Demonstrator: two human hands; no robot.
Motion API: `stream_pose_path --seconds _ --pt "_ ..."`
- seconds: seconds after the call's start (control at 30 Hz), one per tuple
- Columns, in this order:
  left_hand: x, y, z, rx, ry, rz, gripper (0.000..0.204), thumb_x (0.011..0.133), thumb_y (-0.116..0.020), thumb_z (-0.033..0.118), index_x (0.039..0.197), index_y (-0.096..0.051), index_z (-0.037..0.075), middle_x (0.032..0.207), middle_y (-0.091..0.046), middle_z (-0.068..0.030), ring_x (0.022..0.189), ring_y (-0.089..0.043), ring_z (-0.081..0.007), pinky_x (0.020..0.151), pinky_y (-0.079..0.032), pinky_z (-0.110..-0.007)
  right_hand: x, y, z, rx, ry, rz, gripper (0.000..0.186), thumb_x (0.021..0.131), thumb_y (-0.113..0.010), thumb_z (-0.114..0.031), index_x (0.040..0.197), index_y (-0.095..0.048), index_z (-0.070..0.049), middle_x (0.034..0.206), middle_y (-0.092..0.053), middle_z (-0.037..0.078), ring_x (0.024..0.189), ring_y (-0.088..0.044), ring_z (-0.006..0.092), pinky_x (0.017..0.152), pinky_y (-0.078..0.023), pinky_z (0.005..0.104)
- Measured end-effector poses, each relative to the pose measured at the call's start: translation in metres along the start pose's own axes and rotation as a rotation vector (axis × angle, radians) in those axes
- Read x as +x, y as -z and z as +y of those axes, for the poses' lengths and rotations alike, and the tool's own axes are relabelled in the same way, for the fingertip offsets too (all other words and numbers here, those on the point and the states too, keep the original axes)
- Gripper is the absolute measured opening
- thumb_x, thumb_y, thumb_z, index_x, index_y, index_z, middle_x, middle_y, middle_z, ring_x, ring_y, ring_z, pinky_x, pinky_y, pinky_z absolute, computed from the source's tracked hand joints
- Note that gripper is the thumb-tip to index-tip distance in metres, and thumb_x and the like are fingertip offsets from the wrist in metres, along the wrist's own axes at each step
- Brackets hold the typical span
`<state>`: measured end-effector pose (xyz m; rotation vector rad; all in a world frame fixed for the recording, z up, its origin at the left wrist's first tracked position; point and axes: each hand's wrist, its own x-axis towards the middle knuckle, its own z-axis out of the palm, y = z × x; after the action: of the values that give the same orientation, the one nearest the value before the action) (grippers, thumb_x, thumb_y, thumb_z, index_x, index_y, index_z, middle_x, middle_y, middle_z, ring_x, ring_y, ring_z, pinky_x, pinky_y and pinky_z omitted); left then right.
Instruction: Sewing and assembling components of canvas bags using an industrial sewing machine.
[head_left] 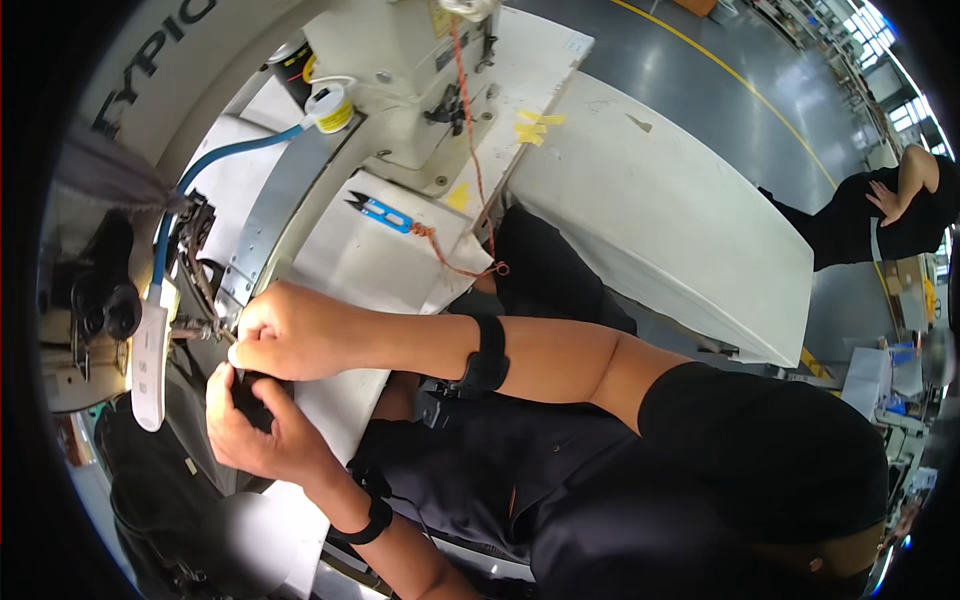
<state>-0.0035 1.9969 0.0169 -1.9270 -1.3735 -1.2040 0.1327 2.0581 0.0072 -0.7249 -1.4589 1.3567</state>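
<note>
1. Head view: right hand [290, 335] by the sewing machine [235, 75], fingers curled in, tips meeting the left hand's. Can't tell whether they grip anything.
2. Left hand [255, 430] just below it, thumb and forefinger bent around a dark gap. Can't tell if it's pinching something.
3. Dark cloth [150, 490] hangs left of and below the left hand, partly hidden by it.
4. Writing: big dark capitals along the machine's pale arm, bent by the lens. White strip [148, 370] left of the hands carries small grey marks, too small to read. Yellow-and-white spool [330, 108] has print, also too small.
5. Blue-handled snips [382, 212] lie on the white tabletop [345, 258], blades pointing away from the orange cord [460, 268] on their handle. Handle has pale marks, unreadable.
6. Black straps [488, 352] on both wrists.
7. Another person [880, 215] in dark clothes, far right.
</note>
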Motion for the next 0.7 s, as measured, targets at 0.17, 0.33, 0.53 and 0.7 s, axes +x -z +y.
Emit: stream_pose_path --seconds 0.17,0.33,0.53,0.7 --pt "-0.001 -0.007 -0.009 -0.069 -0.066 -0.013 0.021 0.084 -0.074 0.002 0.105 -0.074 0.006 0.105 -0.077 -0.0080 0.093 -0.073 -0.0262 0.084 -0.053 -0.037 0.000 0.002 0.008 0.005 0.040 0.029 0.026 0.090 -0.067 -0.018 0.072 -0.065 0.001 0.063 -0.060 0.001 0.064 -0.051 0.0062 0.056 -0.043 0.0297" --pt "-0.009 0.003 -0.006 0.071 -0.006 -0.024 0.026 0.082 -0.078 0.005 0.106 -0.074 0.015 0.109 -0.076 0.0010 0.099 -0.070 -0.0169 0.092 -0.042 -0.034 -0.013 -0.014 0.010 0.251 -0.032 0.074 0.020 0.098 -0.064 -0.015 0.084 -0.069 -0.003 0.070 -0.059 -0.004 0.064 -0.049 0.0036 0.056 -0.040 0.0233" --pt "-0.008 0.007 -0.014 0.026 -0.042 0.034 0.027 0.081 -0.080 0.005 0.106 -0.076 0.014 0.109 -0.077 0.0013 0.093 -0.069 -0.0142 0.087 -0.042 -0.030 -0.022 -0.024 -0.014 0.378 -0.187 0.131 0.018 0.099 -0.064 -0.015 0.087 -0.068 -0.003 0.068 -0.055 -0.004 0.059 -0.042 0.0015 0.052 -0.031 0.0195" --pt "-0.004 0.007 -0.012 0.005 0.000 -0.001 0.022 0.082 -0.081 0.008 0.104 -0.078 0.014 0.105 -0.078 0.0017 0.089 -0.067 -0.0137 0.085 -0.041 -0.029 -0.023 -0.028 -0.014 0.402 -0.169 0.194 0.017 0.099 -0.064 -0.012 0.087 -0.068 -0.002 0.065 -0.053 -0.004 0.053 -0.038 0.0013 0.048 -0.028 0.0193"
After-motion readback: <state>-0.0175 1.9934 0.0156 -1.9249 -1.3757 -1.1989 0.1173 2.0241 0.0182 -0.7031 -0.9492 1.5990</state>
